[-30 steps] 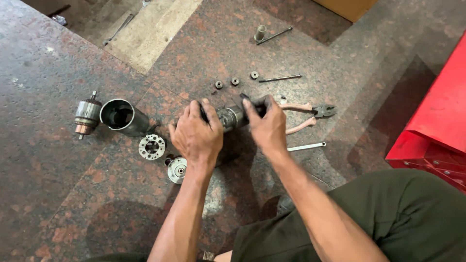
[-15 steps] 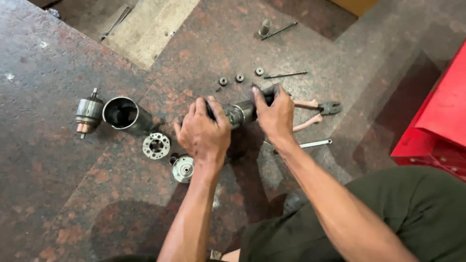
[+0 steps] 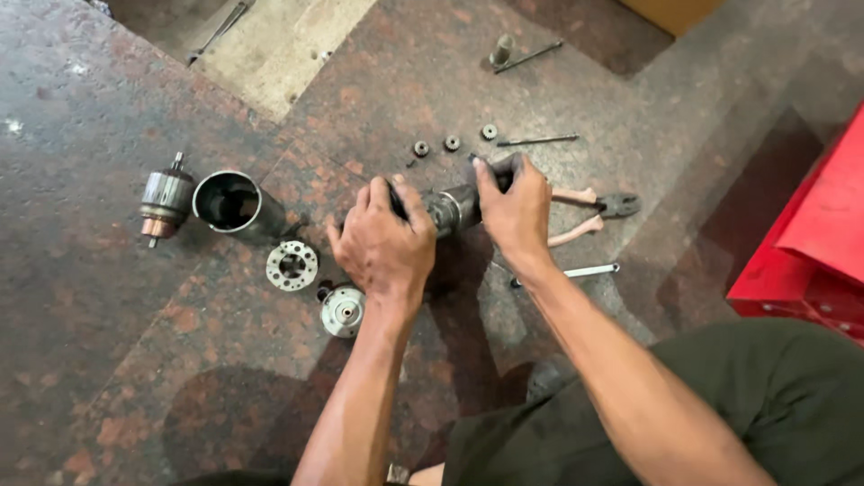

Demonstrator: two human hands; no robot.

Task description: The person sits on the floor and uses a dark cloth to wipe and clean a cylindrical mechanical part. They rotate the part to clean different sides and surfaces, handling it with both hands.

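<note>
1. Head view shows two hands on one grey metal shaft assembly (image 3: pixel 453 209), which lies on the stone floor (image 3: pixel 108 360).
2. Left hand (image 3: pixel 385 243) has its fingers closed around the left end of the part; right hand (image 3: pixel 515 209) grips the right end with closed fingers.
3. Count near the hands: three small gears (image 3: pixel 450 144) in a row, one thin rod (image 3: pixel 538 140), one pair of pliers (image 3: pixel 594 211) (pale handles), one short silver pin (image 3: pixel 576 271).
4. To the left: one armature (image 3: pixel 165 200), one open metal cylinder (image 3: pixel 236 205), one round plate with holes (image 3: pixel 292 265), one round end cap (image 3: pixel 343 310).
5. The part's long axis runs left to right, the right end slightly higher in the picture.
6. Compared with half a second earlier, both hands hold the same ends; only the view shifted a little.
</note>
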